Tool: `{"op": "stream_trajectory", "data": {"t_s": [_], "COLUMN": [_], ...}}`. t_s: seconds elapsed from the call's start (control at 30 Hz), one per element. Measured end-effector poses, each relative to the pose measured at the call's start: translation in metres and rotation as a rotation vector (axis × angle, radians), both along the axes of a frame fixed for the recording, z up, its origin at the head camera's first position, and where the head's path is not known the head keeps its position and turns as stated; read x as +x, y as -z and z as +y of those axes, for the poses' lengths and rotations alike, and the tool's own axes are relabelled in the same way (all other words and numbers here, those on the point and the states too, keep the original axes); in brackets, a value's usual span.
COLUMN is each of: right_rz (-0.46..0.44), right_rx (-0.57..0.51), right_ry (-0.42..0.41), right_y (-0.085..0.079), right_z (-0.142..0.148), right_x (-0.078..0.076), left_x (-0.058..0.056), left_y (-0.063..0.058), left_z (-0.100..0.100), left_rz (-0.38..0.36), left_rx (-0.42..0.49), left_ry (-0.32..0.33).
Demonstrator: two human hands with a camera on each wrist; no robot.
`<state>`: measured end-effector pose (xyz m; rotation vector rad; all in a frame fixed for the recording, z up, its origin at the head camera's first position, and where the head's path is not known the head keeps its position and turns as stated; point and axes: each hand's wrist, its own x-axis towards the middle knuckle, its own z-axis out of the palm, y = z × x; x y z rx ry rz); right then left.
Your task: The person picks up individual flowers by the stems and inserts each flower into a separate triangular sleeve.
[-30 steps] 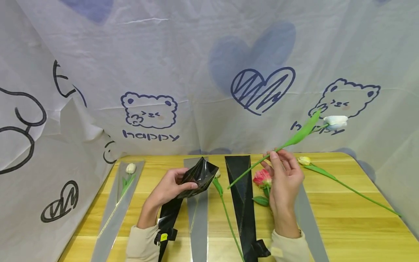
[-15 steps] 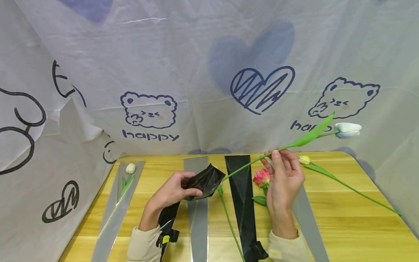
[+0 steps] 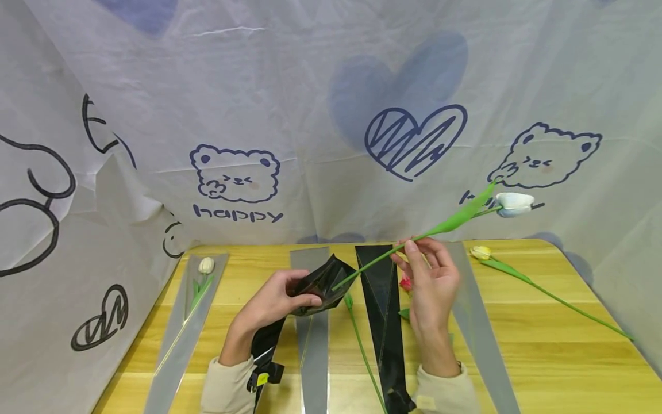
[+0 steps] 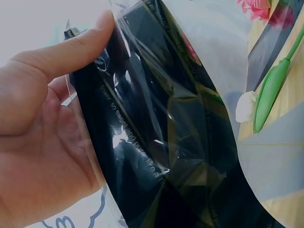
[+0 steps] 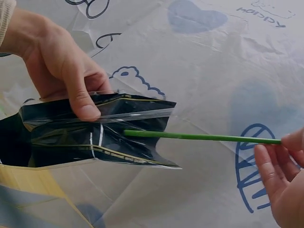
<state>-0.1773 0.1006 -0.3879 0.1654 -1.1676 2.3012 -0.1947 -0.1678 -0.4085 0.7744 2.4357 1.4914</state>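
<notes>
My left hand grips a black flower sleeve near its mouth, thumb on the near side. The sleeve's mouth gapes toward the right. My right hand pinches the green stem of a white artificial tulip between thumb and fingers. Its bloom points up and right, beside a long green leaf. In the right wrist view the stem's cut end lies just inside the sleeve's mouth. The left wrist view shows the sleeve close up, with printed lettering and clear film over it.
Flat on the wooden table lie grey sleeves, another black sleeve and a sleeved white tulip. A yellow tulip lies at right. A pink flower is partly behind my right hand. Printed cloth hangs behind.
My right hand has moved left with the tulip, and the stem's end has entered the sleeve's mouth. My left hand has shifted slightly right, turning the sleeve's mouth toward the stem.
</notes>
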Motion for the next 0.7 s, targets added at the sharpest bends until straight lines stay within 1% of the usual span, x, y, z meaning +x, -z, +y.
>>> {"op": "stream_trajectory", "data": {"t_s": [0.2, 0.37, 0.57, 0.7], "right_rz": [-0.055, -0.074, -0.076, -0.068], "right_rx": [0.108, 0.19, 0.309, 0.362], "right_ry": [-0.072, -0.13, -0.148, -0.152], "right_y": [0.002, 0.004, 0.007, 0.009], "right_z": [-0.007, -0.01, -0.012, -0.014], "right_x": [0.0, 0.001, 0.002, 0.003], "left_x": [0.0, 0.0, 0.001, 0.002], "left_y": [0.001, -0.001, -0.003, -0.003], "left_z": [0.0, 0.002, 0.006, 0.008], "left_rz": [0.042, 0.043, 0.026, 0.04], "left_rx": [0.002, 0.011, 0.042, 0.065], "left_ry": [-0.018, -0.024, -0.038, -0.054]}}
